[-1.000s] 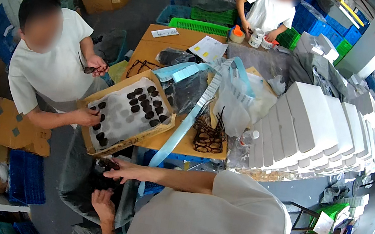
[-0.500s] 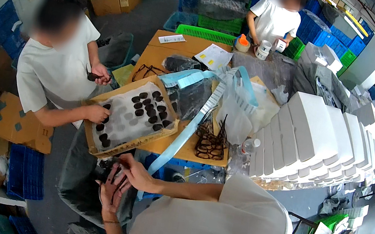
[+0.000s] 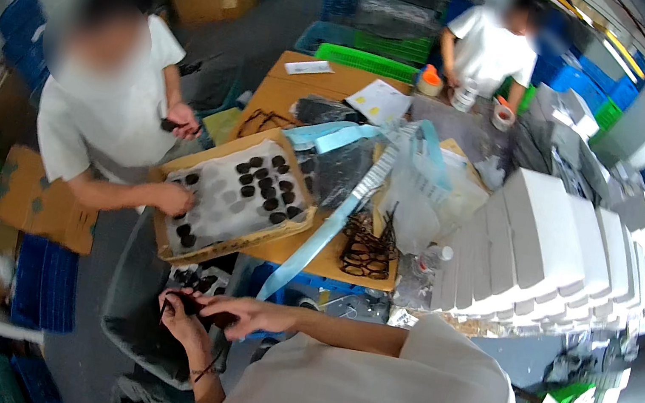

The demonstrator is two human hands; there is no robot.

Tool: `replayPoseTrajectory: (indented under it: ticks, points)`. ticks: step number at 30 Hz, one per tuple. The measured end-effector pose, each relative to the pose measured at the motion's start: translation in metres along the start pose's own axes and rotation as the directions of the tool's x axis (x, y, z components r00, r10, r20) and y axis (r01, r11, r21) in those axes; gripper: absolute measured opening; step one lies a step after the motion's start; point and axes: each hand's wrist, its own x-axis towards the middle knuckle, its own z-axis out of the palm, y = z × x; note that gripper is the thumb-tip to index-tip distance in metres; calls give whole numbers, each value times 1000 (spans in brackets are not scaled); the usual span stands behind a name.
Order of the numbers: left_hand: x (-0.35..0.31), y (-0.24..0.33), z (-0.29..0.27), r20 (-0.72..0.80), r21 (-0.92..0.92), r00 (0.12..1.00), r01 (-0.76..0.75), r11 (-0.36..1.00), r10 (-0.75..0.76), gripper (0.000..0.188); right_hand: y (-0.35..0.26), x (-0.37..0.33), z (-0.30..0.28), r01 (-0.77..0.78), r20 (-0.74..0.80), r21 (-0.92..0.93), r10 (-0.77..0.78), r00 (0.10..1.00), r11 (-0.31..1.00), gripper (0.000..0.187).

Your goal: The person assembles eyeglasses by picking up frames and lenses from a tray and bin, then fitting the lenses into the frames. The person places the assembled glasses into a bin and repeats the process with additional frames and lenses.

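Note:
Over the dark grey bag at the table's near edge, my left hand (image 3: 186,326) is closed around dark glasses (image 3: 194,305), with a thin dark temple hanging down past my wrist. From the right, my right hand (image 3: 240,314) reaches in with its fingers closed on the near side of the same glasses. Fingers and blur hide much of them. Just beyond my hands is a shallow cardboard tray (image 3: 232,250), lined with white sheet and holding several dark oval lenses (image 3: 268,192). A co-worker's hand (image 3: 172,199) reaches into its left side.
Dark glasses frames (image 3: 368,248) lie piled on the table (image 3: 312,258). A light blue strip (image 3: 304,254) crosses it and hangs over the edge. White boxes (image 3: 537,231) are stacked at right, beside a clear bottle (image 3: 435,258). Another person (image 3: 496,47) works at the far end.
My left hand has gone from spread fingers to closed around the glasses, which now show between both hands. My right hand has moved slightly nearer me. The whole view has shifted a little.

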Motion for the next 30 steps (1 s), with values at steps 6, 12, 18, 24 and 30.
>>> replayPoseTrajectory:
  ticks: [6, 12, 18, 24, 30]
  points:
    - [-5, 15, 42, 99, 524, 954, -292, 800, 284, 16, 14, 2, 5, -331, -124, 117, 344, 931, 936, 62]
    - [-13, 1, 40, 191, 411, 982, -87, 907, 7, 39, 13, 6, -20, -186, -280, -492, 48, 959, 851, 29]
    - [-34, -35, 16, 213, 448, 896, 264, 854, -389, 29, 30, -1, -39, -19, -159, -341, -37, 987, 940, 25]
    - [-29, -10, 60, 35, 291, 889, 427, 856, -456, 22, 15, -5, -47, -64, -213, -325, -7, 977, 943, 30]
    - [-24, -45, 72, 242, 433, 949, 78, 898, -200, 37, 26, -4, -41, -51, -529, -420, -199, 825, 906, 26]
